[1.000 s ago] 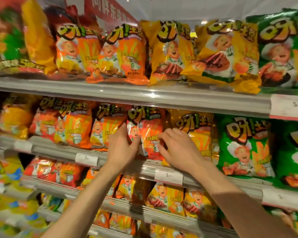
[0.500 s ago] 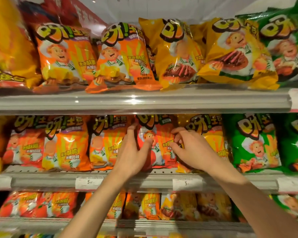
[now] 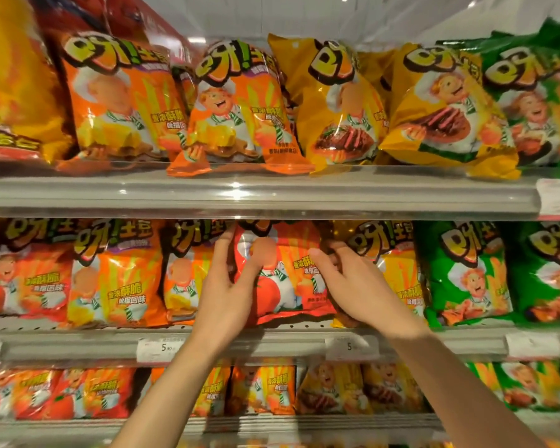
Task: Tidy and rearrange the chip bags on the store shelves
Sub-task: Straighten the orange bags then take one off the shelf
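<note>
A red chip bag (image 3: 285,273) stands on the middle shelf (image 3: 272,345), between an orange bag (image 3: 188,273) on its left and a yellow-orange bag (image 3: 392,270) on its right. My left hand (image 3: 230,289) grips the red bag's left edge, fingers behind it and thumb across its front. My right hand (image 3: 356,286) holds the bag's right edge, thumb on the front and fingers tucked behind. The bag's top is hidden behind the upper shelf's front rail (image 3: 259,195).
The top shelf holds orange bags (image 3: 236,108), yellow bags (image 3: 340,105) and green bags (image 3: 537,105); some hang over its edge. Green bags (image 3: 463,273) fill the middle shelf's right side. A lower shelf (image 3: 272,425) carries more bags. Price tags (image 3: 157,349) line the rails.
My view has moved closer and tilted up, so the shelves look larger. Both hands have stayed on the red bag, which now stands more upright between its neighbours.
</note>
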Demonstrator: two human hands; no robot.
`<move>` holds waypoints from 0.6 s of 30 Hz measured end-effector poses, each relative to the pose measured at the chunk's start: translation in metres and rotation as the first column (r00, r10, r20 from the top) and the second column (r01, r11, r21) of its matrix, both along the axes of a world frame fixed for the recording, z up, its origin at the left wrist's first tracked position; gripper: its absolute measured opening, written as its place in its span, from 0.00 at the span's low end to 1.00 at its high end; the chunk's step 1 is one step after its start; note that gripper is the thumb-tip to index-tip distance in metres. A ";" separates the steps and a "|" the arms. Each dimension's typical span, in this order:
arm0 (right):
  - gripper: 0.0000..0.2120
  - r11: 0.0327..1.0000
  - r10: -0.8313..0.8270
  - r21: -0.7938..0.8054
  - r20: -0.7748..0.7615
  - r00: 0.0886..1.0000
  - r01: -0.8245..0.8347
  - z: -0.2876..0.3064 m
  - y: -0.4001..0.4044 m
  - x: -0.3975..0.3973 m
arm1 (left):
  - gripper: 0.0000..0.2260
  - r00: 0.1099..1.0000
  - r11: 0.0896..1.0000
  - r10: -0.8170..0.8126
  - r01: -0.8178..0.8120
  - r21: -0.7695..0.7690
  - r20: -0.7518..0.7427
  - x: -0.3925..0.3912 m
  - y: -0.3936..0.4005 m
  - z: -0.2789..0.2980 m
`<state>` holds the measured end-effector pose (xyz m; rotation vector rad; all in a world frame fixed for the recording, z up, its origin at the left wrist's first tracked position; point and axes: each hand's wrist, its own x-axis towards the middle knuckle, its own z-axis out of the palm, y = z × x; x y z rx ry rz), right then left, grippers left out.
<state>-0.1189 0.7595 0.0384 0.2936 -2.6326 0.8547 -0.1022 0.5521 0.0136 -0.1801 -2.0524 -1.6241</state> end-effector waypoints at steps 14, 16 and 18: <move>0.27 0.788 0.353 -0.594 0.216 0.910 -0.164 -0.050 -0.025 0.014 | 0.25 0.990 0.986 -0.015 -0.008 0.164 0.140 0.059 -0.001 -0.028; 0.29 0.778 0.373 -0.601 0.209 0.904 -0.182 -0.057 -0.028 0.023 | 0.25 0.988 0.986 -0.028 0.002 0.167 0.151 0.072 -0.006 -0.031; 0.17 0.765 0.399 -0.608 0.187 0.898 -0.213 -0.063 -0.035 0.037 | 0.23 0.989 0.984 -0.046 0.020 0.178 0.141 0.084 -0.015 -0.033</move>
